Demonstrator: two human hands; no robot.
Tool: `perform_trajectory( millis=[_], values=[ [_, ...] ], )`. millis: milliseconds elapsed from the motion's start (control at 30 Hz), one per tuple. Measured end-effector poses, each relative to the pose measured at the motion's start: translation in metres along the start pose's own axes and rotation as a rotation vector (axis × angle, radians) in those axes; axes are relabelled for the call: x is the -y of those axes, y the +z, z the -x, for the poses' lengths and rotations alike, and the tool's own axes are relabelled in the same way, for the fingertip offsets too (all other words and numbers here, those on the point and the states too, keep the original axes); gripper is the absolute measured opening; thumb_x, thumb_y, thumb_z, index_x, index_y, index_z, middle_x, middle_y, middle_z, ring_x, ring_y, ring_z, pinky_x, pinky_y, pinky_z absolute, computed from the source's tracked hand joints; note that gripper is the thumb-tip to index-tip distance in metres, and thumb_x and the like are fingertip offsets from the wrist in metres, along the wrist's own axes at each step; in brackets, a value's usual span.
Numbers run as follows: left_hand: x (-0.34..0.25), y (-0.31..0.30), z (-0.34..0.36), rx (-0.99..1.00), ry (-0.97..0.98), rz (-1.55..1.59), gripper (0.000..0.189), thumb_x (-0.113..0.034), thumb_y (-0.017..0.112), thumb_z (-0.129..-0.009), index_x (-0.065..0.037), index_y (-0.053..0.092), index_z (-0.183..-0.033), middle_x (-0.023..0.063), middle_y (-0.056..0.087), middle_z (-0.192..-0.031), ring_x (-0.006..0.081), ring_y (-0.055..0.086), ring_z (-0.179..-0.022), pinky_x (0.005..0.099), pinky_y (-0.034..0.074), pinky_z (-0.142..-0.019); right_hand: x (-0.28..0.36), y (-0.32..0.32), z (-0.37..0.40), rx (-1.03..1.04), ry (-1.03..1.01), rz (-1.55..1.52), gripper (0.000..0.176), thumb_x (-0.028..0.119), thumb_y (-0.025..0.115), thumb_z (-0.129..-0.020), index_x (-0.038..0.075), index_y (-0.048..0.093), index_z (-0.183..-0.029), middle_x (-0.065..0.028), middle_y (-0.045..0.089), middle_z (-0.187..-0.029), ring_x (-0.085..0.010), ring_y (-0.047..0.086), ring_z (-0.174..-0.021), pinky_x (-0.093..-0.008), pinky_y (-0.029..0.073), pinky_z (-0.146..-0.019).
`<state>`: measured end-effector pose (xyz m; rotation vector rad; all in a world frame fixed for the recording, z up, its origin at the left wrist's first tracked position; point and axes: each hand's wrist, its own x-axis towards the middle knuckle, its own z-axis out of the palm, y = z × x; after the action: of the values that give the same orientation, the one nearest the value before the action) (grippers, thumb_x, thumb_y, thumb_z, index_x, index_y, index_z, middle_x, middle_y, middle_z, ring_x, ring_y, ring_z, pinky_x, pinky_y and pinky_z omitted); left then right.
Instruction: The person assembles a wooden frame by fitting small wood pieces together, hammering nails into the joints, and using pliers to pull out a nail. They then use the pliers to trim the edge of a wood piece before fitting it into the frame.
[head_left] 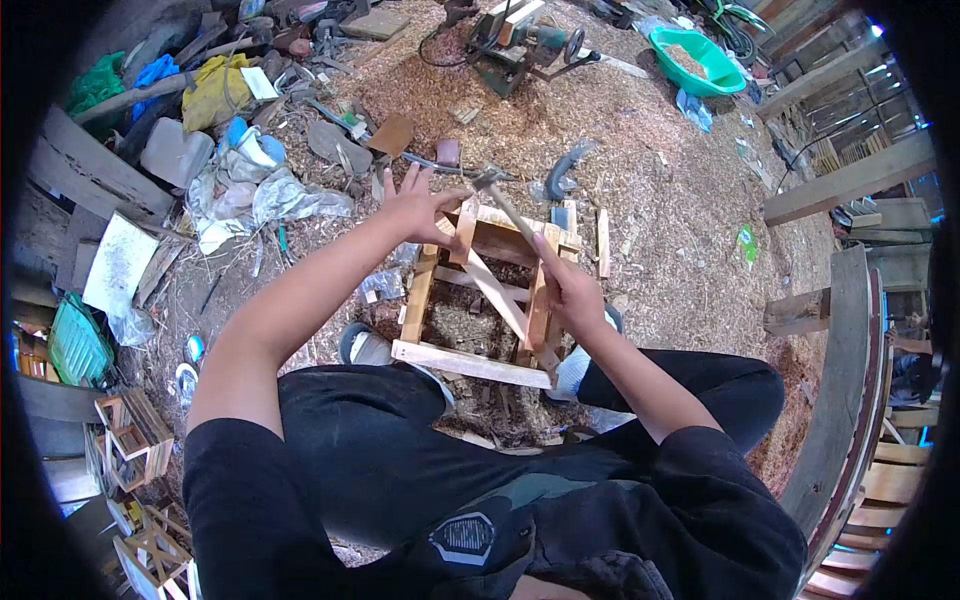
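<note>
A small wooden frame (470, 362) of pale slats stands on the sawdust floor between my feet. My left hand (418, 208) rests on its far top corner with the fingers spread, steadying an upright slat (464, 232). My right hand (570, 290) grips the handle of a hammer (500, 195), whose metal head is raised above the frame's far edge, close to my left fingers. A diagonal slat (497, 295) crosses the frame's inside.
Sawdust and wood chips cover the floor. Plastic bags, cans and scrap lie to the left (250, 180). A power tool (520, 40) and a green basin (700, 60) sit at the back. Finished small frames (135, 430) are stacked at lower left; a curved plank (850, 390) stands on the right.
</note>
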<state>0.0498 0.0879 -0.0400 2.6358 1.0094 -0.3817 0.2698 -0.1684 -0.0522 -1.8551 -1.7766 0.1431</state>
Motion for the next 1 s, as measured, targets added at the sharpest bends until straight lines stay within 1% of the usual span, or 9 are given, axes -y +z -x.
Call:
perform_trajectory(
  millis=[133, 267, 367, 467, 567, 733, 833, 900, 1000],
  values=[
    [-0.003, -0.002, 0.000, 0.015, -0.017, -0.021, 0.117, -0.090, 0.079, -0.056, -0.052, 0.039, -0.160, 0.0255, 0.016, -0.175, 0.0458, 0.005, -0.163, 0.0741, -0.002, -0.123, -0.001, -0.006, -0.002, 0.191, 0.071, 0.058, 0.080, 0.007, 0.069, -0.091, 0.034, 0.043, -0.162, -0.0144, 0.066, -0.082, -0.0360, 0.068, -0.069, -0.0485, 0.054, -0.063],
    [0.000, 0.001, 0.001, -0.016, -0.001, -0.018, 0.117, -0.090, 0.079, -0.056, -0.053, 0.039, -0.159, 0.0248, 0.017, -0.175, 0.0453, 0.005, -0.163, 0.0739, -0.002, -0.124, -0.005, -0.003, 0.000, 0.060, 0.038, -0.023, 0.086, 0.007, 0.072, -0.087, 0.036, 0.042, -0.162, -0.0143, 0.067, -0.083, -0.0360, 0.068, -0.072, -0.0484, 0.055, -0.065],
    [-0.005, -0.003, 0.000, -0.004, -0.012, -0.043, 0.116, -0.090, 0.079, -0.056, -0.052, 0.040, -0.159, 0.0241, 0.018, -0.175, 0.0451, 0.005, -0.163, 0.0743, -0.001, -0.123, -0.004, -0.008, -0.001, 0.218, 0.046, 0.109, 0.087, 0.008, 0.073, -0.087, 0.037, 0.042, -0.162, -0.0140, 0.067, -0.084, -0.0356, 0.069, -0.073, -0.0483, 0.055, -0.066],
    [-0.006, -0.011, 0.004, 0.013, -0.006, -0.025, 0.122, -0.093, 0.078, -0.051, -0.045, 0.045, -0.159, 0.0224, 0.017, -0.175, 0.0439, 0.004, -0.164, 0.0749, -0.001, -0.123, 0.000, -0.003, -0.001, 0.050, 0.012, 0.020, 0.068, 0.015, 0.064, -0.099, 0.038, 0.045, -0.160, -0.0144, 0.067, -0.082, -0.0368, 0.068, -0.068, -0.0493, 0.055, -0.061],
    [0.000, 0.000, -0.001, -0.024, -0.007, -0.020, 0.123, -0.093, 0.078, -0.051, -0.043, 0.046, -0.158, 0.0223, 0.017, -0.175, 0.0437, 0.004, -0.164, 0.0751, -0.001, -0.123, 0.008, -0.007, -0.004, 0.196, 0.051, 0.158, 0.066, 0.016, 0.065, -0.100, 0.037, 0.045, -0.160, -0.0144, 0.067, -0.083, -0.0368, 0.068, -0.069, -0.0495, 0.054, -0.060],
    [-0.003, -0.005, 0.003, -0.022, 0.004, -0.026, 0.118, -0.089, 0.081, -0.054, -0.048, 0.044, -0.158, 0.0244, 0.019, -0.174, 0.0449, 0.006, -0.163, 0.0755, -0.001, -0.123, 0.009, -0.004, -0.001, 0.053, 0.037, 0.021, 0.067, 0.013, 0.062, -0.102, 0.038, 0.044, -0.161, -0.0169, 0.067, -0.085, -0.0386, 0.068, -0.073, -0.0510, 0.054, -0.065],
    [-0.002, -0.001, 0.001, -0.033, -0.006, -0.029, 0.118, -0.090, 0.080, -0.054, -0.048, 0.044, -0.158, 0.0247, 0.019, -0.174, 0.0449, 0.006, -0.163, 0.0756, -0.001, -0.123, 0.005, -0.002, -0.002, 0.177, 0.055, 0.133, 0.066, 0.015, 0.063, -0.101, 0.037, 0.045, -0.160, -0.0163, 0.066, -0.082, -0.0380, 0.068, -0.069, -0.0493, 0.054, -0.062],
    [0.000, -0.001, -0.001, -0.044, -0.008, -0.046, 0.117, -0.091, 0.080, -0.053, -0.050, 0.044, -0.158, 0.0246, 0.019, -0.174, 0.0449, 0.005, -0.163, 0.0755, -0.001, -0.123, 0.007, -0.004, -0.006, 0.154, 0.057, 0.093, 0.063, 0.017, 0.062, -0.103, 0.036, 0.046, -0.160, -0.0185, 0.067, -0.082, -0.0398, 0.068, -0.070, -0.0504, 0.054, -0.065],
    [-0.002, -0.001, 0.002, -0.033, 0.007, -0.015, 0.117, -0.091, 0.079, -0.054, -0.053, 0.042, -0.157, 0.0247, 0.019, -0.174, 0.0448, 0.005, -0.163, 0.0754, -0.001, -0.123, 0.022, -0.005, -0.005, 0.129, 0.373, -0.131, 0.055, 0.022, 0.060, -0.105, 0.034, 0.049, -0.158, -0.0253, 0.070, -0.085, -0.0431, 0.070, -0.074, -0.0493, 0.055, -0.070]
  ],
)
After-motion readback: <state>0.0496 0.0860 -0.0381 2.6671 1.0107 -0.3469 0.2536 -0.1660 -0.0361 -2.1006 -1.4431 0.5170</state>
